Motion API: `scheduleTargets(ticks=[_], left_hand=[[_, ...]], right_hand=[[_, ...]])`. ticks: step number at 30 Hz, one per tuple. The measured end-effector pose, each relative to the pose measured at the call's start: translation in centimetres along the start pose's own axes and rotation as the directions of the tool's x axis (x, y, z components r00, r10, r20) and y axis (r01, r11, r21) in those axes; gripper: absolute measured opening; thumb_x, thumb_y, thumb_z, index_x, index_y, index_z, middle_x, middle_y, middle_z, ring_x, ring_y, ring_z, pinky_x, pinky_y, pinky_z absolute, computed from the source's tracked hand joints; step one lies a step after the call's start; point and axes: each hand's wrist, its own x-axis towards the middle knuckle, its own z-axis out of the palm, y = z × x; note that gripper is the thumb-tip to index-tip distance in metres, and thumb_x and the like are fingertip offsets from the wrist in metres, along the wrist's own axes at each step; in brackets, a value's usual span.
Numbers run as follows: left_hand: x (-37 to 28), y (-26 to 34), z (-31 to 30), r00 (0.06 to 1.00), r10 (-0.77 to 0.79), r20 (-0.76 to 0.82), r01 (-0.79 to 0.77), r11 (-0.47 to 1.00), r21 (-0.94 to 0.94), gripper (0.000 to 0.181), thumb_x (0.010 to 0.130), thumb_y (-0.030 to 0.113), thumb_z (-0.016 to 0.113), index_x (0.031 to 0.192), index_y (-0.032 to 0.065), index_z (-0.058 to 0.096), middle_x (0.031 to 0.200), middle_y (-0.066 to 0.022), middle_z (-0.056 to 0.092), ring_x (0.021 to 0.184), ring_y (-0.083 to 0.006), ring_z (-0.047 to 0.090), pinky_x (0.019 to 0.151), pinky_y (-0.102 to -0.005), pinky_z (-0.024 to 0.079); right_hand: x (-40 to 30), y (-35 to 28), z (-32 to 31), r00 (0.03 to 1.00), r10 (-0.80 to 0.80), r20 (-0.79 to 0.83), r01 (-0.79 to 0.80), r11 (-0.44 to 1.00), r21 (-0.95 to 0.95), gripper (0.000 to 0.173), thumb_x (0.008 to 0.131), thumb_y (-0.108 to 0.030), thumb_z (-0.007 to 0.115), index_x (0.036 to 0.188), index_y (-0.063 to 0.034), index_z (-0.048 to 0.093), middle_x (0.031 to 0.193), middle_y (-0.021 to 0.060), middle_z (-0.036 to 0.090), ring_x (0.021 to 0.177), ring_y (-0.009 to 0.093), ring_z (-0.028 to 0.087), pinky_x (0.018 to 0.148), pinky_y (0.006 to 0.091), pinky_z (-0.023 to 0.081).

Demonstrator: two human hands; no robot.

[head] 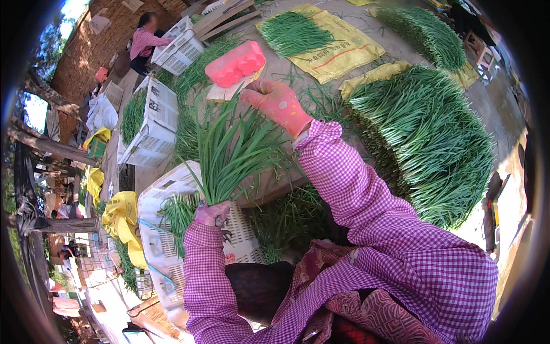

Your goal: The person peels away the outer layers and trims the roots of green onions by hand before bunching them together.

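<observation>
My left hand [213, 213], in a stained glove, grips a bunch of garlic chives [227, 159] by its lower end. The long green leaves fan upward and to the right. Beyond the leaf tips is my right hand [275, 105] in a pinkish-orange spotted glove, its fingers curled against the thumb. Whether a thin leaf is pinched there is too fine to tell. Under my left forearm stands a white plastic crate [163, 189] with more chives [178, 219] in it. A pink block [235, 64] with a lumpy side rests on a pale board [227, 88] just past my right hand.
A large stack of chives [429, 142] lies to the right. Farther off, a yellow woven sack [339, 47] bears writing and a smaller chive pile [296, 34]. At left stands another white crate [159, 124]. A person [146, 43] in pink sits by a far crate [180, 49].
</observation>
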Motion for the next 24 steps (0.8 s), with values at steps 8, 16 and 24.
scheduleTargets(ticks=[8, 16, 24], left_hand=[[3.4, -4.9, -3.2, 0.985, 0.14, 0.099, -0.154, 0.977, 0.146, 0.02, 0.077, 0.011, 0.069, 0.092, -0.002, 0.065, 0.06, -0.0044, 0.058, 0.047, -0.011, 0.049, 0.041, -0.0226, 0.035], [2.0, -2.9, -2.6, 0.947, 0.276, 0.164, -0.191, 0.896, -0.401, 0.028, 0.076, 0.021, 0.065, 0.09, -0.0036, 0.062, 0.059, -0.0047, 0.052, 0.044, -0.0118, 0.043, 0.04, -0.0219, 0.032], [0.4, -1.6, -2.7, 0.972, 0.231, -0.043, -0.215, 0.802, -0.557, 0.026, 0.078, 0.027, 0.063, 0.075, 0.0029, 0.053, 0.056, -0.0018, 0.044, 0.043, -0.011, 0.039, 0.04, -0.0223, 0.031]], right_hand=[[0.0, 0.6, 0.5, 0.998, 0.05, 0.034, -0.052, 0.997, 0.056, 0.031, 0.08, -0.024, 0.066, 0.1, -0.0005, 0.065, 0.083, 0.0051, 0.066, 0.074, 0.012, 0.06, 0.071, 0.0269, 0.047], [1.0, -0.4, -3.2, 0.946, 0.18, -0.268, 0.084, 0.665, 0.742, 0.027, 0.087, -0.026, 0.059, 0.09, -0.0001, 0.062, 0.083, 0.0071, 0.064, 0.069, 0.017, 0.062, 0.067, 0.0278, 0.05], [-2.2, -2.3, 1.3, 0.741, 0.038, 0.67, -0.221, 0.956, 0.191, 0.041, 0.086, -0.037, 0.058, 0.093, 0.0031, 0.063, 0.081, 0.009, 0.066, 0.065, 0.018, 0.064, 0.06, 0.0283, 0.051]])
